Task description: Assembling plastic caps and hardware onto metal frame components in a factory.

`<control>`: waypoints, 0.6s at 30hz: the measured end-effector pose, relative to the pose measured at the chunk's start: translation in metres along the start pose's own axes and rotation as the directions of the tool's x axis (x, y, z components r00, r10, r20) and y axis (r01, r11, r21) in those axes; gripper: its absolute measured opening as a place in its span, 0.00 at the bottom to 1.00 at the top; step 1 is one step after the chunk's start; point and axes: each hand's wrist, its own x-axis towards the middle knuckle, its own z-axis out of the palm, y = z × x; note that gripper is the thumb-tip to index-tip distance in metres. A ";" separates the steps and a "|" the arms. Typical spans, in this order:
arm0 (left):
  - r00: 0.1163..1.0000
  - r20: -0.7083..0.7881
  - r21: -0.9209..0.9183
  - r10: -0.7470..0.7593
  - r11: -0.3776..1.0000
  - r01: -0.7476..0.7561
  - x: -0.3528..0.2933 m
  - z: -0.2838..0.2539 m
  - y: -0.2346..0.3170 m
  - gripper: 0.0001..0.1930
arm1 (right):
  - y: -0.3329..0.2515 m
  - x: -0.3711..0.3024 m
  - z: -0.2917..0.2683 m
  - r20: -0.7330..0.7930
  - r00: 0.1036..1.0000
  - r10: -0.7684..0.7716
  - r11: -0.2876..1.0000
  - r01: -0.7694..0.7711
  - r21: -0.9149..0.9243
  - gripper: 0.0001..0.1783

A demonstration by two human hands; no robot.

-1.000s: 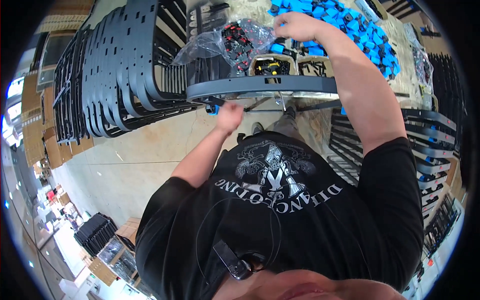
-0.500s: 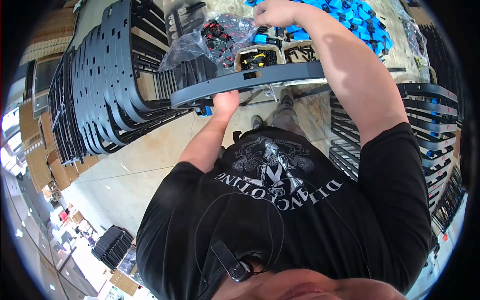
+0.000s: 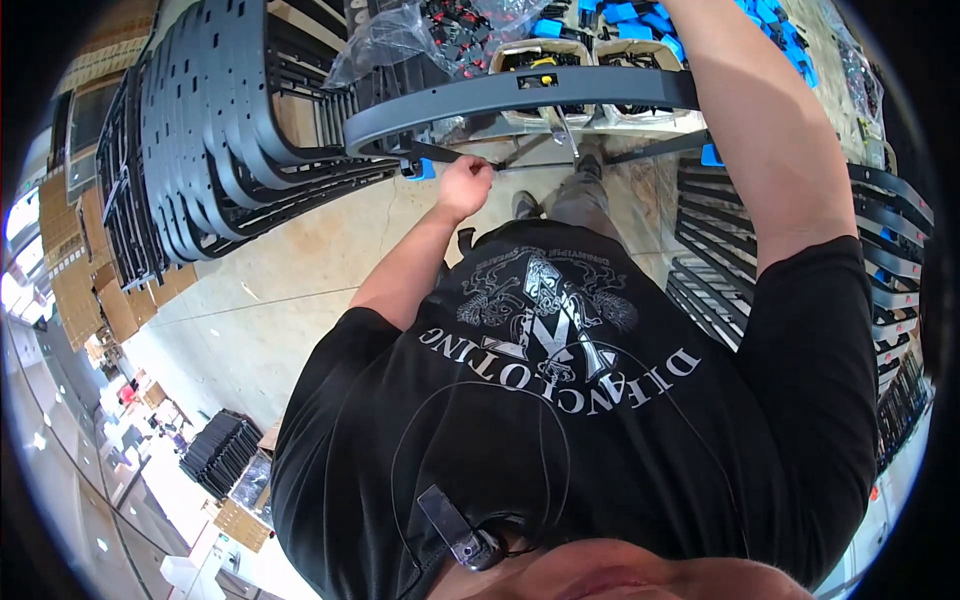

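A dark grey curved metal frame (image 3: 600, 86) with slots lies across in front of me at the table's near edge. Just below its left part is my left hand (image 3: 467, 186), fingers curled together beside a thin dark bar. Whatever the fingers may hold is hidden. A blue part (image 3: 424, 169) sits under the frame's left end, and another blue piece (image 3: 711, 154) shows low by its right end. My right forearm reaches over the frame's right end, and the hand is cut off by the top edge. Behind the frame, a yellow-handled tool (image 3: 543, 64) lies among small black parts.
Two open boxes, a left one (image 3: 541, 44) and a right one (image 3: 640, 46), hold small black parts. Red-and-black pieces (image 3: 463, 38) lie by clear plastic (image 3: 385, 50). Loose blue parts (image 3: 625, 14) lie beyond. Stacked frames stand left (image 3: 190, 130) and right (image 3: 890, 212).
My left hand has come off the frame's underside, down and slightly right, with its fingers now visible. My right hand has moved up and right out of view from above the blue parts.
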 end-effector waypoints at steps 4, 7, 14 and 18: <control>0.986 0.047 -0.012 -0.158 0.987 0.159 -0.009 0.024 -0.073 0.16 | -0.022 -0.008 0.002 0.043 0.990 0.138 0.976 -0.143 0.165 0.17; 0.966 0.097 0.127 -0.239 0.966 0.227 -0.016 0.046 -0.148 0.14 | -0.016 0.005 0.009 0.072 0.983 0.170 0.975 -0.178 0.134 0.15; 0.804 0.163 0.213 -0.572 0.816 0.537 -0.028 0.068 -0.192 0.11 | 0.000 0.008 0.008 0.066 0.983 0.171 0.958 -0.181 0.220 0.13; 0.784 0.136 -0.058 -0.606 0.785 0.617 -0.046 0.073 -0.176 0.09 | -0.012 0.008 -0.009 -0.137 0.968 -0.210 0.952 0.170 -0.256 0.18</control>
